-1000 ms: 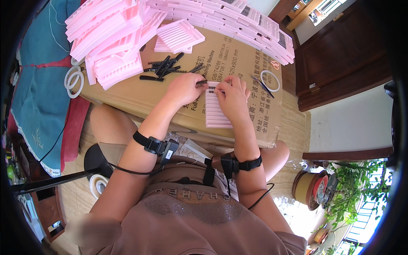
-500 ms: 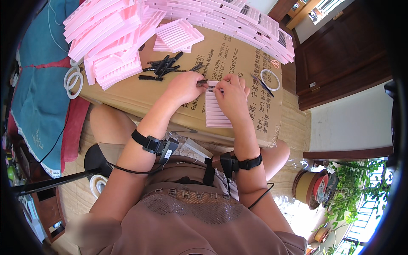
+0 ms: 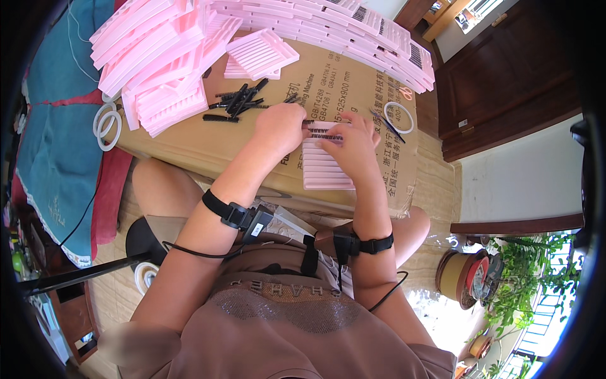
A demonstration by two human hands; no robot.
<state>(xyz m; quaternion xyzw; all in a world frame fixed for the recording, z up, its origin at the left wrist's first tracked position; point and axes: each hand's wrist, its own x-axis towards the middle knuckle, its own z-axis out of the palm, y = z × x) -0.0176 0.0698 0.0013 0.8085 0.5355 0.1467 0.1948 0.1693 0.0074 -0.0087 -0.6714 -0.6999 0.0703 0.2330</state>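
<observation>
A pink slotted tray (image 3: 325, 165) lies on the cardboard box in front of me. Short black fringed strips (image 3: 323, 134) sit across its far slots; the nearer slots hold nothing. At the tray's far left corner, my left hand (image 3: 281, 128) is closed on another black fringed strip (image 3: 308, 124), whose end shows past the fingers. My right hand (image 3: 355, 148) bends over the far right part of the tray, thumb and fingers pinching at a strip in the slots. The right fingertips partly cover that strip. Loose black strips (image 3: 237, 101) lie in a heap beyond my left hand.
Pink trays pile up (image 3: 151, 50) at the far left, and filled ones stack (image 3: 353, 31) along the back. The large cardboard box (image 3: 233, 151) serves as the work surface. White rings (image 3: 107, 126), tweezers (image 3: 388, 126) and orange-handled scissors (image 3: 406, 93) lie near its edges.
My right hand has shifted slightly right and nearer, uncovering more of the tray. A longer row of black strip now shows across the far slots. My left hand stays at the tray's corner.
</observation>
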